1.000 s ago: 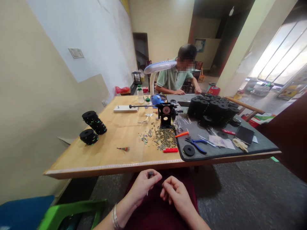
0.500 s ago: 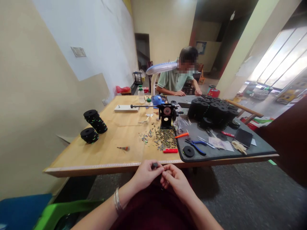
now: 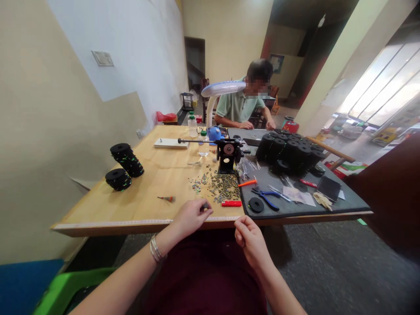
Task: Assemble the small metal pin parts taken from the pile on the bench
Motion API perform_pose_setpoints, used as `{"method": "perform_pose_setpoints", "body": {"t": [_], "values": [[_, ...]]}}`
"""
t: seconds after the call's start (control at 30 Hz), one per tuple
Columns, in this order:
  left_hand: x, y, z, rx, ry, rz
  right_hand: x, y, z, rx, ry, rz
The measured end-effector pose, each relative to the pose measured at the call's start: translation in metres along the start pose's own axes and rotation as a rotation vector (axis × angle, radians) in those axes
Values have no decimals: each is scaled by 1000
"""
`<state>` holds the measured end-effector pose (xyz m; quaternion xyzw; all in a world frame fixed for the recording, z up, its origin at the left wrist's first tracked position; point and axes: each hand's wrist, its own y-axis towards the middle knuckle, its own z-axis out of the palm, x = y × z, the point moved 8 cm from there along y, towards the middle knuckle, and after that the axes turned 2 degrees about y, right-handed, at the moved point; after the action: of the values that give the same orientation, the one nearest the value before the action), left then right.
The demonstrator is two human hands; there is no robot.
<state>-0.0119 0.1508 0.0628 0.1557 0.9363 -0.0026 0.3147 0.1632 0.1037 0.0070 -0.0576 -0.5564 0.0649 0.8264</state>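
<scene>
My left hand (image 3: 191,217), with bangles at the wrist, is closed around a small dark object (image 3: 205,205) at the table's front edge. Fingers cover most of that object, so its kind does not show. To the right and lower, my right hand (image 3: 250,234) is pinched shut in front of the edge. Whatever is between its fingertips, perhaps something very thin, I cannot make out. Just beyond my hands lie a red lighter (image 3: 231,204) and a spread of tiny metallic pieces (image 3: 225,186).
A black hand-cranked winder (image 3: 227,154) stands behind the pieces. Black foam spools (image 3: 122,159) stand at left, and many more (image 3: 288,148) on the grey mat (image 3: 306,209). Blue-handled pliers (image 3: 267,199) lie on the mat. Across the table a person (image 3: 238,107) works beside a lamp (image 3: 223,89).
My hands, together before, have moved apart. The left went forward to the table edge with the dark object; the right shifted slightly right and up. The view has tilted slightly.
</scene>
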Motion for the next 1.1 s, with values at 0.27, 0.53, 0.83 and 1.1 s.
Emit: {"method": "perform_pose_setpoints", "body": {"t": [0.27, 0.53, 0.83, 1.1], "values": [[29, 13, -13, 33, 337, -57, -15, -9, -12, -84, 89, 31], [23, 22, -19, 7, 482, -67, -19, -9, -8, -62, 109, 24], [-10, -2, -31, -191, 377, 58, 7, -12, -15, -124, 187, 25], [-47, -24, 58, 233, -677, 33, 20, -13, -10, -120, 203, -10]]}}
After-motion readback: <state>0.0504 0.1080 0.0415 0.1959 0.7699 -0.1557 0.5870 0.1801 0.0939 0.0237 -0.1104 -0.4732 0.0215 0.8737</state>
